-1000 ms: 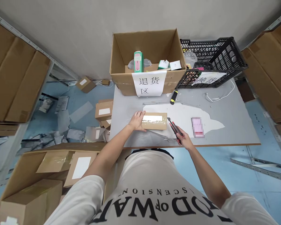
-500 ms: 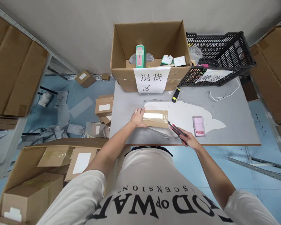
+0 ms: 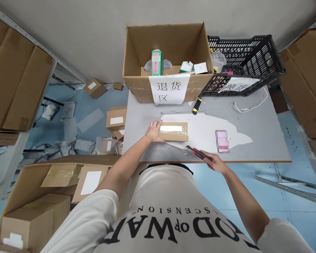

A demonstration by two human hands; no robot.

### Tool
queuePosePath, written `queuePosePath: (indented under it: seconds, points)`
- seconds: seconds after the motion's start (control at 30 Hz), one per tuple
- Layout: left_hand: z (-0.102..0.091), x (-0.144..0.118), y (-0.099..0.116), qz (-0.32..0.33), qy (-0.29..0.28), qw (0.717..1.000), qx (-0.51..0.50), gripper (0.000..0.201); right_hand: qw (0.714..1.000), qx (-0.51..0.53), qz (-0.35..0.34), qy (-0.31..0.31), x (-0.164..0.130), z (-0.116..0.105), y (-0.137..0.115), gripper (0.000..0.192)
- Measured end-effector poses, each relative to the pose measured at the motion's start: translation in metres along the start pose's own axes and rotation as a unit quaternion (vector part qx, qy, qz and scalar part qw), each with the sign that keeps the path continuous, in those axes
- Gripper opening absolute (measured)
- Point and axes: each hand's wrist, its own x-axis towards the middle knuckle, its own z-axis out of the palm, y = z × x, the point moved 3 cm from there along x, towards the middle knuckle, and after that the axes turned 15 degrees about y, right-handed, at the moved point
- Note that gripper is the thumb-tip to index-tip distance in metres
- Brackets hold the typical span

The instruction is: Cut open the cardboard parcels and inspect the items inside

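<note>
Drawing the red utility knife (image 3: pixel 197 153) back from the taped parcel (image 3: pixel 173 131), near-centre of the grey table (image 3: pixel 263 140).
Right hand (image 3: pixel 215 163) closed round the knife, now clear of the parcel's right end vs. 0.5 s ago; left hand (image 3: pixel 153 131) flat, fingers spread, pinning its left end. Tape prob. slit — seam not legible.

parcel (image 3: pixel 173 131) on table (image 3: pixel 263 140), knife (image 3: pixel 197 153) right
</note>
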Motion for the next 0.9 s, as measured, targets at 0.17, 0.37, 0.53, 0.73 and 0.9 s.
queuePosePath:
  seconds: [0.17, 0.37, 0.53, 0.73, 0.9]
  points:
    - [0.002, 0.002, -0.002, 0.014, -0.009, 1.0, 0.005, 0.126, 0.999, 0.029, -0.001, 0.028, -0.007, 0.012, 0.022, 0.07]
    - [-0.004, -0.004, 0.004, 0.004, -0.026, 0.999, 0.034, 0.135, 0.971, -0.054, -0.033, 0.229, 0.014, -0.009, 0.051, 0.069]
    - [-0.008, -0.012, 0.009, 0.002, -0.035, 0.998, 0.058, 0.127, 0.932, -0.206, -0.089, 0.285, 0.05, 0.006, 0.058, 0.06]
    - [-0.012, -0.025, 0.017, 0.023, -0.024, 0.995, 0.089, 0.093, 0.894, -0.295, -0.067, 0.33, 0.082, 0.039, 0.074, 0.062]
    - [-0.012, -0.05, 0.034, 0.057, -0.011, 0.993, 0.105, 0.081, 0.872, -0.342, -0.048, 0.346, 0.092, 0.053, 0.079, 0.059]
